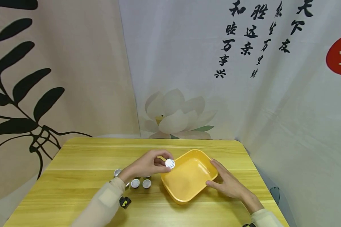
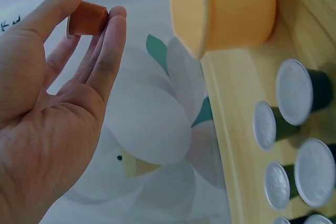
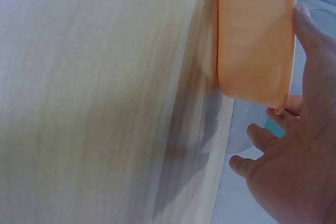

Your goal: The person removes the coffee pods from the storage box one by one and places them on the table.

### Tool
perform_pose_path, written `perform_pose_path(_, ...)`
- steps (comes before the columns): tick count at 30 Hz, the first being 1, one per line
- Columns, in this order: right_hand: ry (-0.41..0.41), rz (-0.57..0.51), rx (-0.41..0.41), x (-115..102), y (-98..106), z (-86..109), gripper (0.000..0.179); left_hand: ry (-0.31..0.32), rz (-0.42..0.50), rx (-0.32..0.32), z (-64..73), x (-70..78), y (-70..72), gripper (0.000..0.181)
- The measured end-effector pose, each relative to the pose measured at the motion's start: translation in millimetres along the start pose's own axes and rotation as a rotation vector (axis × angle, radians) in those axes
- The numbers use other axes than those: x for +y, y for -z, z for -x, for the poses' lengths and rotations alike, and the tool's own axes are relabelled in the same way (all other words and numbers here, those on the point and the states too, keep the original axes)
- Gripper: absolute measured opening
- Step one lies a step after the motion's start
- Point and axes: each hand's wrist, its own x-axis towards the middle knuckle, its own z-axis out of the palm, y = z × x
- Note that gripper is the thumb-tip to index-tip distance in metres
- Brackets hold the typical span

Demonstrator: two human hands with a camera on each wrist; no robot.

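Observation:
My left hand (image 1: 151, 164) pinches a coffee capsule (image 1: 170, 163) between thumb and fingers, over the left rim of the yellow plastic basin (image 1: 188, 178). In the left wrist view the capsule's orange-brown body (image 2: 88, 19) shows, with its pale lid toward the thumb side. At the basin's right corner, my right hand (image 1: 228, 183) holds the rim, thumb on one side and fingers round the other. The right wrist view shows the thumb (image 3: 304, 22) along the rim, with the other fingers spread. Bare yellow floor shows inside the basin.
Several more capsules (image 1: 135, 183) with silvery lids and dark green bodies stand on the wooden table (image 1: 74, 176) left of the basin, partly hidden by my left forearm. Behind the table's far edge hangs a printed cloth (image 1: 182, 56).

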Motion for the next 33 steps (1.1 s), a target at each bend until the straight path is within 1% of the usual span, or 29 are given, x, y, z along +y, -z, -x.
perform_pose_path(3,0.000,0.000,-0.002,-0.3,0.2,0.2,0.101,0.010,-0.001,0.017,9.1,-3.2,2.9,0.033)
perform_pose_path(7,-0.001,-0.007,0.000,0.4,0.3,0.3,0.101,0.007,-0.020,0.040,20.7,-10.3,7.4,0.034)
perform_pose_path(12,0.001,-0.015,0.002,1.1,-0.3,0.3,0.101,0.018,-0.049,0.085,38.6,-17.7,13.5,0.037)
perform_pose_path(19,0.007,-0.015,0.004,1.1,-0.9,-0.2,0.101,0.057,-0.104,0.152,66.3,-22.4,22.7,0.037)
perform_pose_path(22,0.004,-0.017,0.003,0.6,-0.9,0.2,0.101,0.077,-0.127,0.195,77.4,-23.8,26.5,0.036)
perform_pose_path(26,0.000,-0.022,0.000,0.0,-0.5,0.8,0.101,0.093,-0.164,0.250,90.6,-25.5,31.2,0.034)
perform_pose_path(33,-0.003,-0.021,-0.003,-1.6,0.1,1.1,0.101,0.118,-0.201,0.318,113.9,-27.9,39.9,0.034)
